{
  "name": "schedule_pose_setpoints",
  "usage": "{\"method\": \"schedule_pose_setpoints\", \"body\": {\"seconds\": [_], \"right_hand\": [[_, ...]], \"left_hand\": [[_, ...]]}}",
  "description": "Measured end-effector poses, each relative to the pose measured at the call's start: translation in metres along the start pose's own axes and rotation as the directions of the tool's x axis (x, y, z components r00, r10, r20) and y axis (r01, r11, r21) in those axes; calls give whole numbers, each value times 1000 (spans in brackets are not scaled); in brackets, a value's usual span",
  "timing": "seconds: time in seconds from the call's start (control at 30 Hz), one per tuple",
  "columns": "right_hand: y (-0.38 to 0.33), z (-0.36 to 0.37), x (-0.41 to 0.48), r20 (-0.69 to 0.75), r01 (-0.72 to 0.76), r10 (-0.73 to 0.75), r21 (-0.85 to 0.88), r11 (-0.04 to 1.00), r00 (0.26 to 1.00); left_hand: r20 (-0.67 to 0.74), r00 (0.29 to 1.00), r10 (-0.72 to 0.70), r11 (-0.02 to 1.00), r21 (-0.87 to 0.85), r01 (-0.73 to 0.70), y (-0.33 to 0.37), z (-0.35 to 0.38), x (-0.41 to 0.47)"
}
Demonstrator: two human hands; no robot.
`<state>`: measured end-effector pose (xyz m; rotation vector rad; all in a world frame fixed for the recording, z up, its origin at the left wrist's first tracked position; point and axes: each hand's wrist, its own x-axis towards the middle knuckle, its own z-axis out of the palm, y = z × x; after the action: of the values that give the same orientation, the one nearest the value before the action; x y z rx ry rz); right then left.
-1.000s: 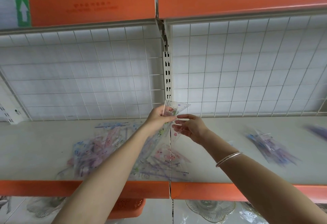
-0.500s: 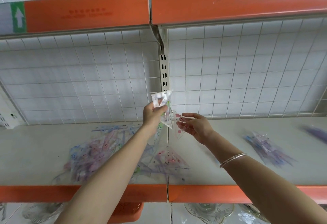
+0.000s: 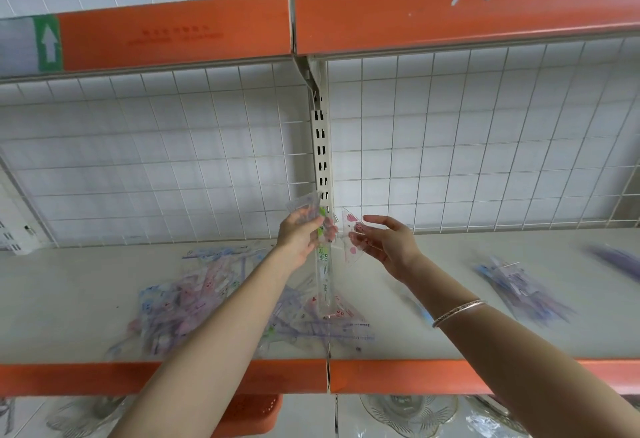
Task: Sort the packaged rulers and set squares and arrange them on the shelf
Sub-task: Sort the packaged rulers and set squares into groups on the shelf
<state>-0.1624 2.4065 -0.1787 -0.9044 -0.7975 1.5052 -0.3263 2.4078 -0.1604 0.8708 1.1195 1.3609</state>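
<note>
**Above the shelf: a set square parts from a ruler**

Over the mixed heap of clear packets [image 3: 207, 299] on the cream metal shelf [image 3: 69, 292], the left hand [image 3: 301, 235] grips a long clear packaged ruler with green print [image 3: 323, 264], which hangs downward. Just beside it, the right hand [image 3: 391, 247] meets a clear triangular set square with pink marks [image 3: 350, 235]. Its fingers are spread, and I cannot tell whether they pinch. Sorting looks to be midway. Next, each piece likely goes to its own pile, perhaps the smaller blurred pile of packets [image 3: 519, 288] to the right.

a shop was indicated by orange-edged display shelving [image 3: 450, 377], a wire grid back panel [image 3: 485, 146], and packaged stationery [image 3: 194, 299] heaped on the shelf.
</note>
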Motion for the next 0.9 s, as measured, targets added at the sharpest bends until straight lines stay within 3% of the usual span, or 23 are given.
{"method": "schedule_pose_setpoints", "body": {"seconds": [0.2, 0.33, 0.5, 0.77, 0.9], "right_hand": [[-4, -10, -6, -6, 34, -35, -61, 998, 999], [-12, -33, -7, -112, 61, -96, -281, 958, 989], [-23, -74, -5, -254, -49, -178, -688, 724, 951], [-14, -112, -17, -257, -163, -150, -874, 458, 955], [-4, -118, -17, -278, -204, -146, -899, 388, 949]], "left_hand": [[-22, 997, -68, 989, 128, 70, -11, 8, -8], [13, 996, -86, 985, 152, 83, -19, 14, -11], [82, 990, -112, 988, 120, 101, -35, 29, -13], [202, 955, -215, 972, 135, 190, -51, 63, -24], [257, 931, -258, 962, 155, 224, -53, 72, -29]]}}
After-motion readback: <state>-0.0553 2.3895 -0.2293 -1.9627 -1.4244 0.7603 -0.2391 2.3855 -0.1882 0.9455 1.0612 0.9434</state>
